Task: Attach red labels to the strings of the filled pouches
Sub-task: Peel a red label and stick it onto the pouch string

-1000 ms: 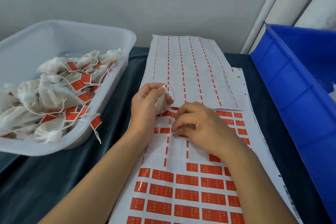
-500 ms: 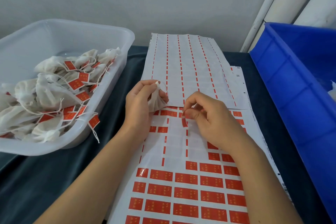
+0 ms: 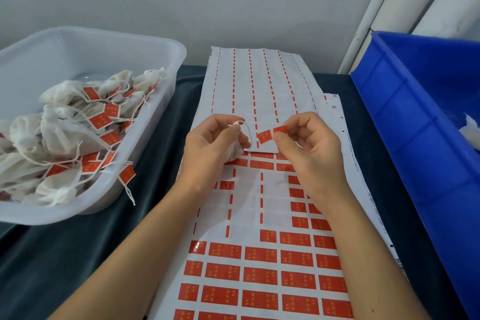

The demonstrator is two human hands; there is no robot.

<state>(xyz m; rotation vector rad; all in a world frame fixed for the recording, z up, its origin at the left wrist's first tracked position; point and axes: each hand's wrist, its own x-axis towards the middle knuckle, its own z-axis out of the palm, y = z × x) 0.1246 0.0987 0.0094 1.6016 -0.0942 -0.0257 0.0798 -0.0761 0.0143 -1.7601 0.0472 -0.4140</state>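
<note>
My left hand [image 3: 210,148] grips a small white pouch [image 3: 235,152] in the palm and pinches its white string [image 3: 246,130] between thumb and fingers, so the string loops out to the right. My right hand [image 3: 309,145] pinches a peeled red label [image 3: 270,134] by its right end, held in the air just right of the string loop and apart from it. Both hands hover above the label sheet [image 3: 262,262], which carries rows of red labels in its near part and bare backing further away.
A clear plastic tub [image 3: 145,101] at left holds several white pouches with red labels on their strings. A blue crate [image 3: 405,122] stands at right with a white pouch inside. A used backing sheet [image 3: 259,80] lies at the back. Dark cloth covers the table.
My right hand peeled a red label off the sheet and lifted it. My left hand rose with the pouch, and its string now loops toward the label.
</note>
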